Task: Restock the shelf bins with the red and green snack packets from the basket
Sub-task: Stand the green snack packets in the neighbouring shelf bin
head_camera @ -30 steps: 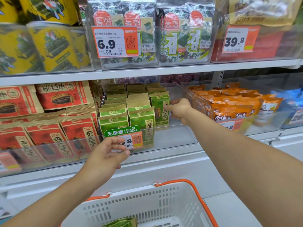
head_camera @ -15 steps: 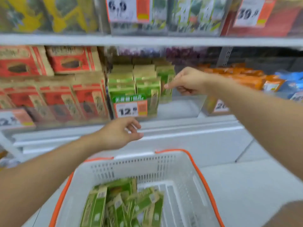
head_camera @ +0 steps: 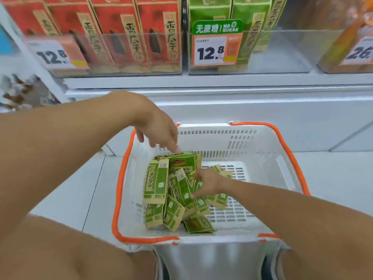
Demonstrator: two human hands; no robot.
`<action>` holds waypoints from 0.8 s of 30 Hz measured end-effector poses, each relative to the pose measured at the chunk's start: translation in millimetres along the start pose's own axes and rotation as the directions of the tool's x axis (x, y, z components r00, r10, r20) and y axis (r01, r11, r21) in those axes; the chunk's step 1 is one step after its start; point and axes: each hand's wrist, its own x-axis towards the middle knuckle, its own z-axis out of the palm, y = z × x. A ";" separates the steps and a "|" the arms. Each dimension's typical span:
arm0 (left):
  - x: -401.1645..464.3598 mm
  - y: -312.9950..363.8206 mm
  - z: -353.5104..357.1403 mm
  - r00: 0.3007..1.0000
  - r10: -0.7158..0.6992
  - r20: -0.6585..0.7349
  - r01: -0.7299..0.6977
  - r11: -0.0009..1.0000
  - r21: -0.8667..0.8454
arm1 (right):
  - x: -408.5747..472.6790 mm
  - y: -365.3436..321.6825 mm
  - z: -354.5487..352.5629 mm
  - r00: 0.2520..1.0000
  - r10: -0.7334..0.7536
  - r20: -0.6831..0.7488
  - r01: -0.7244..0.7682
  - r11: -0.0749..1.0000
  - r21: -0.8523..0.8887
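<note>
A white basket (head_camera: 222,138) with orange handles stands below the shelf and holds several green snack packets (head_camera: 155,183) in a loose pile. My left hand (head_camera: 159,132) hangs over the basket's back left, its fingertips touching the top edge of an upright green packet (head_camera: 182,162). My right hand (head_camera: 206,182) is down in the pile, thumb and fingers closed around a green packet (head_camera: 182,188). On the shelf, one clear bin holds red packets (head_camera: 125,37). The bin (head_camera: 282,53) beside it holds green packets (head_camera: 252,29) at its left, with free room at its right.
Price tags reading 12.8 hang on the red bin (head_camera: 54,54) and the green bin (head_camera: 216,49). An orange-packet bin (head_camera: 343,47) stands at the far right. A white cabinet front (head_camera: 262,106) runs below the shelf. My knees flank the basket's near edge.
My view dropped from the shelf to the basket. Both hands left the green bin and came down into the basket; the right hand now holds a green packet in the pile.
</note>
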 end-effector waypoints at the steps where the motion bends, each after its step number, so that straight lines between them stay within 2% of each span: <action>1: -1.0 -5.2 2.1 1.000 -0.007 0.018 0.007 1.000 -0.004 | 5.9 -3.5 14.7 0.999 0.045 -0.021 -0.042 0.989 0.143; 3: -3.7 -15.4 5.2 0.999 -0.019 0.031 0.019 1.000 -0.010 | 18.5 -12.4 39.4 0.987 0.150 -0.062 -0.118 0.924 0.364; 4: -5.1 -19.8 5.9 0.999 -0.026 0.024 0.027 1.000 -0.013 | 26.6 -15.7 47.5 0.978 0.194 -0.073 -0.146 0.895 0.421; 10: -8.3 -31.6 4.9 0.999 -0.030 -0.014 0.029 0.999 -0.027 | 51.7 -26.7 60.1 0.925 0.356 -0.131 -0.274 0.866 0.417; 13: -9.2 -24.4 2.2 1.000 -0.011 -0.028 0.010 0.999 -0.033 | 50.0 -24.4 47.8 0.929 0.289 -0.232 -0.205 0.922 0.330; 16: -13.6 -14.3 -5.0 0.998 0.022 -0.052 -0.025 0.999 -0.044 | 22.4 -19.1 0.1 0.955 0.064 -0.290 -0.025 0.990 0.136; 18: -13.7 -8.3 -10.8 0.997 0.049 -0.056 -0.052 0.997 -0.062 | -13.2 -16.0 -50.6 0.922 -0.114 -0.371 0.134 0.990 0.030; 20: -15.7 -2.2 -16.4 0.998 0.032 -0.047 -0.040 0.982 -0.182 | -59.8 -18.3 -105.5 0.827 -0.365 -0.427 0.292 0.929 -0.227; 21: -17.4 1.2 -20.3 0.998 0.009 -0.055 -0.024 0.957 -0.289 | -86.4 -20.8 -130.9 0.752 -0.498 -0.431 0.355 0.858 -0.371; 22: -18.5 3.0 -24.9 0.997 -0.007 -0.072 -0.025 0.905 -0.425 | -113.0 -23.2 -153.5 0.661 -0.619 -0.423 0.404 0.770 -0.494; 24: -19.8 6.1 -34.8 0.994 0.025 -0.104 -0.092 0.695 -0.713 | -162.0 -23.6 -189.9 0.410 -0.821 -0.397 0.391 0.552 -0.736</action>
